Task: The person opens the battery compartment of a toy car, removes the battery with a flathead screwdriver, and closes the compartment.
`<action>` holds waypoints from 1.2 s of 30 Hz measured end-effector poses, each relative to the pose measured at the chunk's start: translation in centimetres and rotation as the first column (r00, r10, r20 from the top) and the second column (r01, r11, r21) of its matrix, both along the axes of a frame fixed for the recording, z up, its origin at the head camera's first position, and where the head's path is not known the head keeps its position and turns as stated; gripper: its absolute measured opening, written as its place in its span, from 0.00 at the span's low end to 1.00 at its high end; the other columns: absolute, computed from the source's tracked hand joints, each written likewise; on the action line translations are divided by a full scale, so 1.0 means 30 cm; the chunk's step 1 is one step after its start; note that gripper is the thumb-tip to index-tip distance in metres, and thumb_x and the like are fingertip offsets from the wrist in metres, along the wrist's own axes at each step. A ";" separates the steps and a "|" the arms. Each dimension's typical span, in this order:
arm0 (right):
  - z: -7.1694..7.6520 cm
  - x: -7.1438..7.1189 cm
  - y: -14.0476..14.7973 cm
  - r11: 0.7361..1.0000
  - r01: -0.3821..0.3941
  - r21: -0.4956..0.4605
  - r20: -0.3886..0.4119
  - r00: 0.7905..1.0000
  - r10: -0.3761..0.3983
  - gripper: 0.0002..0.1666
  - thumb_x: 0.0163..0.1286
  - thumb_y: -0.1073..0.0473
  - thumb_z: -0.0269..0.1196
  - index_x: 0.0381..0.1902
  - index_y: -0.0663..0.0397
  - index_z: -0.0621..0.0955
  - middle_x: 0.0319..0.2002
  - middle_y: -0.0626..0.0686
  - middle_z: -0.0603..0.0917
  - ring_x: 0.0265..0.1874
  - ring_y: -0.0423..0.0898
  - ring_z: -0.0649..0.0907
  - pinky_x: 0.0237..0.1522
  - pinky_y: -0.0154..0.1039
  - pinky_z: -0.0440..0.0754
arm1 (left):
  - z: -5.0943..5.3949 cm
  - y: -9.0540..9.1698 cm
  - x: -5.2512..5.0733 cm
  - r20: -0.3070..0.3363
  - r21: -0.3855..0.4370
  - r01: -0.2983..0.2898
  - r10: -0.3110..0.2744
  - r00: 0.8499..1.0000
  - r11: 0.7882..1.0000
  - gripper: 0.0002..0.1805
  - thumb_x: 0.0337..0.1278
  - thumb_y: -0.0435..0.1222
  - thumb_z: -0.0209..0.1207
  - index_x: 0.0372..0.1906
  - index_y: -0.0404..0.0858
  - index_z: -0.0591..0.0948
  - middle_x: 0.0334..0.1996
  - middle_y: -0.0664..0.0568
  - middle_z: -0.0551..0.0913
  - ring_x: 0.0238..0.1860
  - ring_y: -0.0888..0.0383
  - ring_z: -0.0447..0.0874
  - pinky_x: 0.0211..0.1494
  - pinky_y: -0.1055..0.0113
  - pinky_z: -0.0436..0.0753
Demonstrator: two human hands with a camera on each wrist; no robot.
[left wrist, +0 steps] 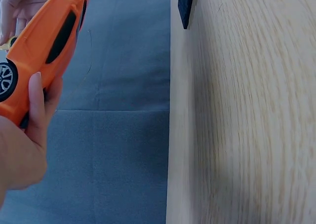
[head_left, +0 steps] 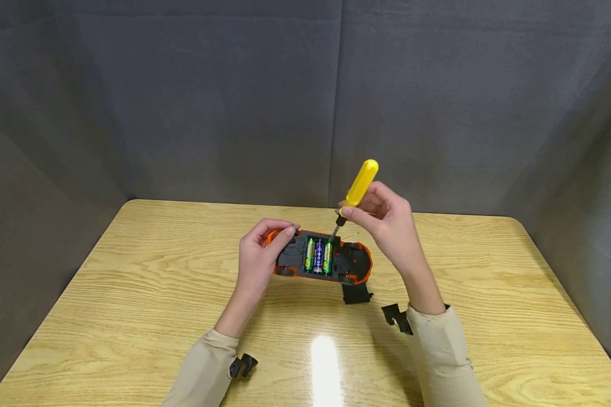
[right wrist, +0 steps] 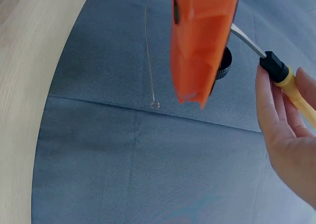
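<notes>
An orange toy car [head_left: 357, 264] is held with its black underside facing the head camera. My left hand [head_left: 261, 249] grips one end of it, thumb on the underside; the left wrist view shows the car's orange side [left wrist: 44, 41] and wheels. Three batteries lie side by side in its uncovered compartment: a green one [head_left: 310, 255], a purple one [head_left: 318, 257] and another green one [head_left: 328, 258]. My right hand [head_left: 389, 223] pinches a screwdriver with a yellow handle [head_left: 362, 182]. Its metal shaft [head_left: 334, 232] points down at the compartment's upper right corner, by the right green battery; exact contact is unclear.
A black plastic cover [head_left: 356, 294] lies on the wooden table [head_left: 158, 294] just below the car. A thin wire [right wrist: 148, 56] with a looped end extends near the car. Black wrist mounts sit at both sleeves. A grey cloth wall [head_left: 224, 113] rises behind the table.
</notes>
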State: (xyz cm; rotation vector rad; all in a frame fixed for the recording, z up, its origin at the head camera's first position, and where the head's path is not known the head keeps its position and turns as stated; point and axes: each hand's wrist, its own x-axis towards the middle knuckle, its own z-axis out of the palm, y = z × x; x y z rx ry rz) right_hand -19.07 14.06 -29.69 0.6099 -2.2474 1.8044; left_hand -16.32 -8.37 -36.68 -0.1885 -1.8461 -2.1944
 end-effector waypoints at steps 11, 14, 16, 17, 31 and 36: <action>-0.007 -0.013 0.006 0.999 0.018 -0.039 0.098 0.995 -0.014 0.14 0.70 0.67 0.69 0.51 0.66 0.80 0.38 0.52 0.89 0.36 0.46 0.89 0.44 0.41 0.91 | -0.002 0.002 0.006 -0.067 -0.030 0.024 -0.026 0.997 0.999 0.07 0.65 0.29 0.67 0.43 0.28 0.86 0.40 0.50 0.90 0.49 0.52 0.85 0.51 0.67 0.84; -0.008 -0.017 0.007 0.998 0.020 -0.055 0.127 0.992 -0.013 0.15 0.71 0.66 0.68 0.52 0.66 0.79 0.37 0.51 0.88 0.36 0.45 0.89 0.44 0.41 0.91 | -0.005 0.002 0.007 -0.072 -0.031 0.032 -0.035 0.997 0.999 0.07 0.65 0.29 0.67 0.43 0.28 0.86 0.41 0.48 0.90 0.49 0.52 0.85 0.49 0.68 0.85; -0.010 -0.021 0.008 0.998 0.022 -0.067 0.150 0.989 -0.011 0.16 0.71 0.66 0.68 0.52 0.67 0.79 0.37 0.51 0.88 0.36 0.45 0.89 0.45 0.42 0.91 | -0.006 0.001 0.007 -0.078 -0.029 0.040 -0.043 0.996 0.999 0.07 0.65 0.29 0.67 0.43 0.28 0.86 0.42 0.47 0.90 0.49 0.51 0.85 0.48 0.68 0.86; -0.012 -0.023 0.008 0.997 0.024 -0.074 0.163 0.986 -0.011 0.16 0.71 0.66 0.68 0.53 0.68 0.79 0.37 0.50 0.87 0.36 0.45 0.89 0.45 0.42 0.91 | -0.007 0.000 0.008 -0.078 -0.028 0.045 -0.047 0.996 0.999 0.07 0.65 0.29 0.67 0.43 0.28 0.86 0.42 0.47 0.90 0.49 0.51 0.85 0.47 0.68 0.86; -0.028 -0.054 0.044 0.844 0.186 -0.503 0.261 0.964 -0.057 0.05 0.74 0.68 0.64 0.44 0.65 0.80 0.32 0.53 0.90 0.30 0.45 0.90 0.40 0.38 0.91 | 0.000 -0.004 -0.010 0.030 0.126 -0.062 0.059 0.998 0.990 0.04 0.64 0.28 0.67 0.42 0.33 0.86 0.39 0.53 0.89 0.43 0.57 0.84 0.41 0.72 0.83; -0.017 -0.048 0.077 0.860 0.177 -0.479 0.281 0.959 -0.041 0.07 0.74 0.67 0.65 0.46 0.66 0.80 0.33 0.54 0.90 0.32 0.46 0.91 0.42 0.37 0.90 | -0.002 -0.008 -0.016 0.052 0.146 -0.058 0.050 0.997 0.988 0.08 0.63 0.27 0.67 0.46 0.31 0.85 0.41 0.52 0.88 0.46 0.56 0.84 0.45 0.71 0.85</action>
